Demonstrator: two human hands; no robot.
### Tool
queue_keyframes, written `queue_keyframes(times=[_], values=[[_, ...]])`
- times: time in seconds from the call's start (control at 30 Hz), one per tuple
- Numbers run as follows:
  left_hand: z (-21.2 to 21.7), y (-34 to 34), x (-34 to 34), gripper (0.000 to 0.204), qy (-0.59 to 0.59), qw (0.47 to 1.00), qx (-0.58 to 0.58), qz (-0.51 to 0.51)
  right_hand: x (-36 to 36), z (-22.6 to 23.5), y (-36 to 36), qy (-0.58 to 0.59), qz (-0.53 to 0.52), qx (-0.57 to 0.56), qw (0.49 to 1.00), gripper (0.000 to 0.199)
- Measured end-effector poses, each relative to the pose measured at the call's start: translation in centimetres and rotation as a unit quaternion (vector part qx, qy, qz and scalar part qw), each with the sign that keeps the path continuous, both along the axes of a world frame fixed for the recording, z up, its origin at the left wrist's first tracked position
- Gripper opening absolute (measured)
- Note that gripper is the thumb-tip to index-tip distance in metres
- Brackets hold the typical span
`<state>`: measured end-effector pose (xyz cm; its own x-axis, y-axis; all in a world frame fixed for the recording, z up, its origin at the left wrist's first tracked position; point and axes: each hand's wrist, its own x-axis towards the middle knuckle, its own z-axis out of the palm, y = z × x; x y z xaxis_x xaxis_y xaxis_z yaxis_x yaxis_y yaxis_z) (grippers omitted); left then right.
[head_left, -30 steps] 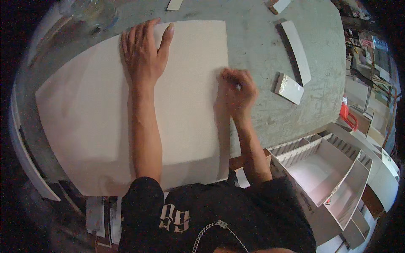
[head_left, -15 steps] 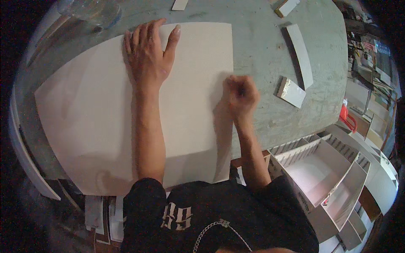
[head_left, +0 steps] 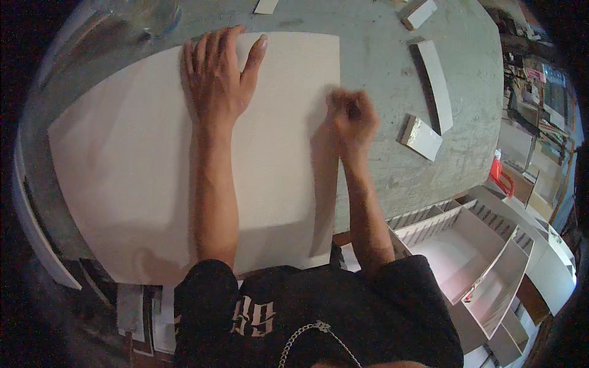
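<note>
A large white board (head_left: 276, 153) lies flat on a worn green-grey table (head_left: 380, 178). My left hand (head_left: 216, 76) rests flat on its far part, fingers stretched out and thumb spread to the right. At the board's right edge, my right hand (head_left: 354, 113) is closed in a fist, slightly smeared by motion. Whatever the fist may hold is hidden by the curled fingers. Its shadow falls on the board just to the left.
Right of the board lie a long white strip (head_left: 437, 86), a short white block (head_left: 421, 137) and another small block (head_left: 419, 13). A small white piece (head_left: 265, 6) sits at the far edge. White divided boxes (head_left: 448, 245) stand at the lower right, near a red object (head_left: 500, 175).
My right hand has moved farther away from me along the board's right edge, still closed. The left hand keeps its place on the board.
</note>
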<state>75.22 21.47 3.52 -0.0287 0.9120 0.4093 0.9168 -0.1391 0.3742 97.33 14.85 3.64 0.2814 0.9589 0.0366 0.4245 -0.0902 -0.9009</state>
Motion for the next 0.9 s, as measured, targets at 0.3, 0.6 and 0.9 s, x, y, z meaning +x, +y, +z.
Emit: queue_keyframes(times=[0.3, 0.6, 0.9], values=[[-0.1, -0.1, -0.4, 0.047, 0.005, 1.000, -0.006, 0.003, -0.5, 0.5, -1.2, -0.010, 0.000, -0.006, 1.000, 0.008], [-0.4, -0.3, -0.6, 0.045, 0.012, 1.000, 0.009, 0.002, -0.6, 0.2, -3.3, 0.000, -0.048, -0.027, 0.998, 0.015], [0.1, 0.0, -0.5, 0.047, 0.010, 1.000, -0.002, 0.002, -0.1, 0.0, 0.2, 0.026, -0.038, -0.022, 0.999, 0.021]])
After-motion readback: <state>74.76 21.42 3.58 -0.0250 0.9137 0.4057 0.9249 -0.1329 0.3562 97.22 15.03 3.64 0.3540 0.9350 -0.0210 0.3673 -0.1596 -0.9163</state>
